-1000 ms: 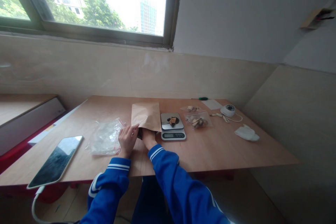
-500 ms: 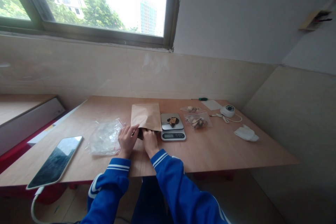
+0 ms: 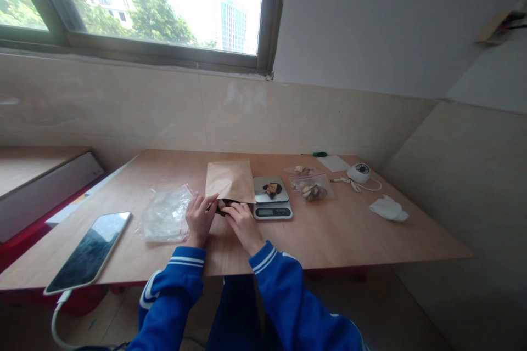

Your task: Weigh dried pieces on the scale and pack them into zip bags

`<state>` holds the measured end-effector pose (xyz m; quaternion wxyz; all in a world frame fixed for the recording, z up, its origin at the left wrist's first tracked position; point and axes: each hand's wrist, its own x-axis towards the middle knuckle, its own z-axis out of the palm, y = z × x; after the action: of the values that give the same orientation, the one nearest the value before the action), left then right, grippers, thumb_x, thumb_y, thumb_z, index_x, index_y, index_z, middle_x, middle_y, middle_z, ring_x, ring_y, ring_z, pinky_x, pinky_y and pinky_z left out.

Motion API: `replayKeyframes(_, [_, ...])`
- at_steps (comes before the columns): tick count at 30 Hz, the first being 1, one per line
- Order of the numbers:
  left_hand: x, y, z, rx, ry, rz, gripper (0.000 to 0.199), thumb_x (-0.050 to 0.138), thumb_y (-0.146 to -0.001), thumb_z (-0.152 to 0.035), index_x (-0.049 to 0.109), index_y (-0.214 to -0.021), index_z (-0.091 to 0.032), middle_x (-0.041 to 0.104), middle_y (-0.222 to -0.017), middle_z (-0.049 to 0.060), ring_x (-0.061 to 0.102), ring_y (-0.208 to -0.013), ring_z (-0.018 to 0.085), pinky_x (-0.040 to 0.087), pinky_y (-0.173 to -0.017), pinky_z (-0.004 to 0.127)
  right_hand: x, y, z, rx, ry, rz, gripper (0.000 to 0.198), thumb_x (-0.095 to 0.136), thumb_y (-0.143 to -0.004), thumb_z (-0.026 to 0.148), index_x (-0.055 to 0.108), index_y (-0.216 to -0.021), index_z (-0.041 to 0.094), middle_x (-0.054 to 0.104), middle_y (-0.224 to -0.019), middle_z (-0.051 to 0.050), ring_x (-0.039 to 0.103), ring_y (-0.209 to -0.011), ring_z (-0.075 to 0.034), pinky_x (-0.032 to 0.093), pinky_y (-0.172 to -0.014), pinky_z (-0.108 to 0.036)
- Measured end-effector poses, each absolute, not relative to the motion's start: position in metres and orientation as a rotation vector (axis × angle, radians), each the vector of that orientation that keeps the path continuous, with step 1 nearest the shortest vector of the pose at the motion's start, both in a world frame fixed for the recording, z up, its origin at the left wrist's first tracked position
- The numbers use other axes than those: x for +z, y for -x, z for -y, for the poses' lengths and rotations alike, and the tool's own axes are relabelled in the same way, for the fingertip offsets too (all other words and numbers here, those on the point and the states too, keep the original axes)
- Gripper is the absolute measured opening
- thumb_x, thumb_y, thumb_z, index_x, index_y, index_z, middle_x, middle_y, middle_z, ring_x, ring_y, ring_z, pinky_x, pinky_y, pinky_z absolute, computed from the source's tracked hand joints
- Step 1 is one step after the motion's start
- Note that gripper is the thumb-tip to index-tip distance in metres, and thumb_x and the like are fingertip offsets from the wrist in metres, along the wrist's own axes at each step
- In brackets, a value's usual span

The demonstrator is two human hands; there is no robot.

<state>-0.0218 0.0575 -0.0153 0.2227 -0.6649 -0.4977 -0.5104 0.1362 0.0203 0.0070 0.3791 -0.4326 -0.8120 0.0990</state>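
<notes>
A brown paper bag [image 3: 229, 180] lies flat with its mouth toward me, and dark pieces show just inside the opening. My left hand [image 3: 200, 218] pinches the left edge of that mouth between thumb and fingers. At the right side of the opening is my right hand [image 3: 244, 223], its fingers bent over the lower lip of the bag; whether they hold a piece is hidden. Right beside the bag stands a white kitchen scale [image 3: 273, 212]. On its steel plate sit dried mushroom-like pieces [image 3: 272, 190], brown and dark.
Left of my hands lies a clear plastic bag [image 3: 162, 216], then a phone [image 3: 88, 252] on a cable. Zip bags of dried slices [image 3: 312, 190] lie right of the scale. Farther right are a white dome camera [image 3: 359, 173], a crumpled white tissue [image 3: 389, 209], a paper sheet [image 3: 332, 163] and a green-handled screwdriver [image 3: 320, 154].
My right hand has drawn back out of the paper bag's mouth and shifted slightly right, so its fingers now show at the opening. The left hand keeps its hold on the edge.
</notes>
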Motion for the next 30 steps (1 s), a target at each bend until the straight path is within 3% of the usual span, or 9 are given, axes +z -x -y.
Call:
replayKeyframes(10, [-0.014, 0.024, -0.058, -1.388, 1.774, 1.387, 0.014, 0.056, -0.088, -0.026, 0.069, -0.089, -0.022, 0.061, -0.068, 0.002, 0.057, -0.069, 0.017, 0.041, -0.067, 0.029, 0.017, -0.165, 0.004, 0.444, 0.889, 1.941, 0.023, 0.054, -0.092, 0.019, 0.068, -0.107, 0.028, 0.066, -0.117, -0.001, 0.059, -0.106, -0.017, 0.049, -0.097, -0.037])
replayKeyframes(15, [-0.014, 0.024, -0.057, -1.417, 1.777, 1.418, 0.015, 0.056, -0.087, -0.027, 0.07, -0.088, -0.023, 0.061, -0.068, 0.002, 0.056, -0.068, 0.017, 0.041, -0.067, 0.03, 0.029, -0.194, 0.008, 0.378, 0.917, 1.744, 0.022, 0.054, -0.091, 0.025, 0.069, -0.107, 0.028, 0.068, -0.114, -0.004, 0.061, -0.109, -0.02, 0.048, -0.097, -0.039])
replayKeyframes(23, [-0.014, 0.025, -0.058, -1.427, 1.783, 1.367, 0.012, 0.058, -0.086, -0.025, 0.069, -0.091, -0.022, 0.06, -0.067, 0.001, 0.055, -0.067, 0.017, 0.041, -0.065, 0.028, 0.036, -0.246, -0.081, 0.243, 1.086, 1.781, 0.023, 0.054, -0.087, 0.016, 0.07, -0.103, 0.02, 0.068, -0.112, -0.009, 0.059, -0.11, -0.021, 0.045, -0.097, -0.038])
replayKeyframes(30, [-0.014, 0.025, -0.058, -1.457, 1.812, 1.368, 0.014, 0.057, -0.087, -0.025, 0.07, -0.089, -0.022, 0.06, -0.067, 0.002, 0.055, -0.067, 0.017, 0.041, -0.065, 0.028, 0.036, -0.262, -0.145, 0.415, 1.143, 2.115, 0.025, 0.059, -0.078, 0.007, 0.071, -0.098, 0.017, 0.071, -0.103, -0.009, 0.065, -0.096, -0.02, 0.048, -0.09, -0.034])
